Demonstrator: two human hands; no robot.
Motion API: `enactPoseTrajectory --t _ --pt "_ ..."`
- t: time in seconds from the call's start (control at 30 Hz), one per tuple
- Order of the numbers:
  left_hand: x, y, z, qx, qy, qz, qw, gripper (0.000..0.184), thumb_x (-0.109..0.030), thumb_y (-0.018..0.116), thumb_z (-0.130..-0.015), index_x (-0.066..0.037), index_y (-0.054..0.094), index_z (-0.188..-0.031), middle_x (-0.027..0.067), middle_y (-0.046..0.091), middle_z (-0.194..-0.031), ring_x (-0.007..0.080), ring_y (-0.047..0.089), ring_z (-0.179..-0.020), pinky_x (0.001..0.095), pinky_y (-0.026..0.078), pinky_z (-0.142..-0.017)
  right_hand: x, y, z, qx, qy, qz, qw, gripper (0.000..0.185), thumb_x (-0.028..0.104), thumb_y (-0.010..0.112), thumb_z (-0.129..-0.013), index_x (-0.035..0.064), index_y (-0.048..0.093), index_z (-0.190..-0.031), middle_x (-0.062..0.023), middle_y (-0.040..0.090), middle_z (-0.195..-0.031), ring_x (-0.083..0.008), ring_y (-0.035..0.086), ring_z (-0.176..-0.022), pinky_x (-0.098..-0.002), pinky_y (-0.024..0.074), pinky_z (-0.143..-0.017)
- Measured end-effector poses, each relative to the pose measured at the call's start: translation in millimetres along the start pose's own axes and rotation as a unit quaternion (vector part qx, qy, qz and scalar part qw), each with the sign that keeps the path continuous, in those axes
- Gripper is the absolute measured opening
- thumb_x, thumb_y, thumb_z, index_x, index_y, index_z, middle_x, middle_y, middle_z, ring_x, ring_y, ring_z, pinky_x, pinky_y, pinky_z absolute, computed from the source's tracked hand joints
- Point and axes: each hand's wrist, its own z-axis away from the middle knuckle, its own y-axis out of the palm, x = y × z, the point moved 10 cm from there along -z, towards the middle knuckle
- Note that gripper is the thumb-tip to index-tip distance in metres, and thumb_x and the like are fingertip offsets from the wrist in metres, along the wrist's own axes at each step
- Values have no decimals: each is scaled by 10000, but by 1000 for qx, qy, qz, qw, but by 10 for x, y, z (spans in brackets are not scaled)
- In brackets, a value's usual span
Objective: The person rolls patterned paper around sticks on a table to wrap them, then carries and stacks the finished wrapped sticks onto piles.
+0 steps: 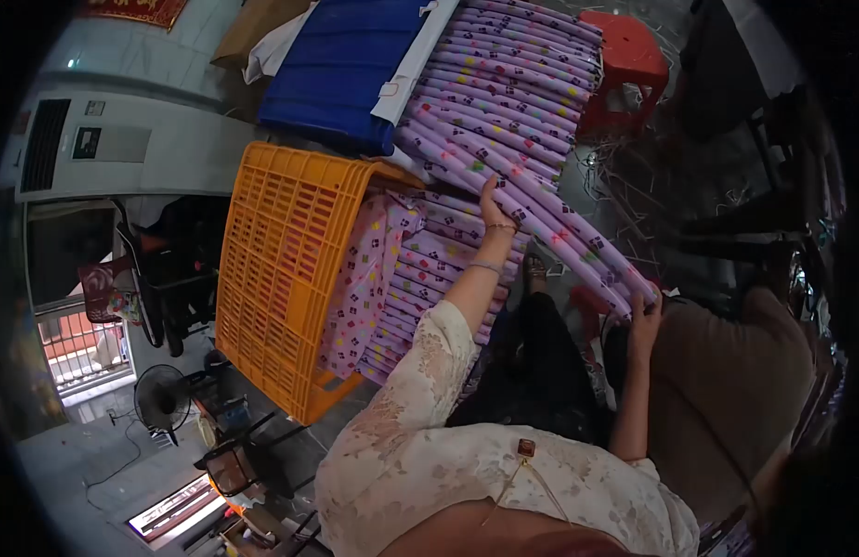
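Note:
A pair of long purple rolls (564,232), printed with small coloured figures, stretches slantwise between my hands. Near their middle, my left hand (496,206) grips the near side, with most of its fingers hidden beneath. My right hand (644,323) is closed round the end closest to my body. The far ends rest against a row of similar purple rolls (504,88) packed side by side by a blue crate (341,70). Below my left forearm, more such rolls (434,288) lie in an orange slatted crate (295,265), partly under loose printed sheeting (360,278).
A red plastic stool (624,56) stands beyond the rolls, with pale scraps (624,172) strewn on the floor. At right, a brown-covered rounded shape (731,381) sits close to my right arm. A black fan (163,399) and a window (86,348) are at left.

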Motion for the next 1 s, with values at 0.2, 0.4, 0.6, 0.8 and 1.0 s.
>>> enactPoseTrajectory --t 0.2,0.4,0.6,0.8,1.0 --pt "-430 -543 -853 -69 78 -16 994 237 -267 626 -692 -112 563 -860 50 554 -921 253 507 -905 430 402 -813 -319 893 -1068 98 111 -60 987 322 222 513 -854 75 413 -1123 -34 491 -831 -107 500 -671 -225 417 -433" --pt "-630 -603 -1205 -68 14 -94 993 572 -423 604 -751 -83 438 -1181 73 440 -1216 274 407 -1114 432 315 -941 -554 1456 -1624 150 182 -66 970 376 244 530 -839 99 405 -1163 -49 523 -905 -92 518 -652 -203 407 -414" --pt "-1038 -592 -870 -203 143 -313 917 329 -178 628 -763 -9 484 -1006 44 497 -885 132 478 -745 281 404 -689 -577 1795 -1718 217 190 -60 956 378 238 553 -828 74 417 -1140 -52 517 -938 -95 522 -676 -219 427 -448" --pt "-1235 -306 -504 -228 315 -644 659 648 -259 569 -783 45 270 -1271 224 339 -1261 345 366 -1142 386 301 -942 -619 2504 -1610 234 76 -46 968 466 210 536 -840 69 303 -1218 -114 453 -1022 -166 467 -827 -257 422 -679" --pt "-670 587 -638 20 341 -896 285 521 -335 413 -868 -116 276 -1320 151 174 -1385 344 182 -1261 504 165 -988 -430 2278 -1574 114 -51 231 965 583 297 487 -850 44 211 -1296 -234 218 -1209 -343 363 -1023 -368 338 -863"
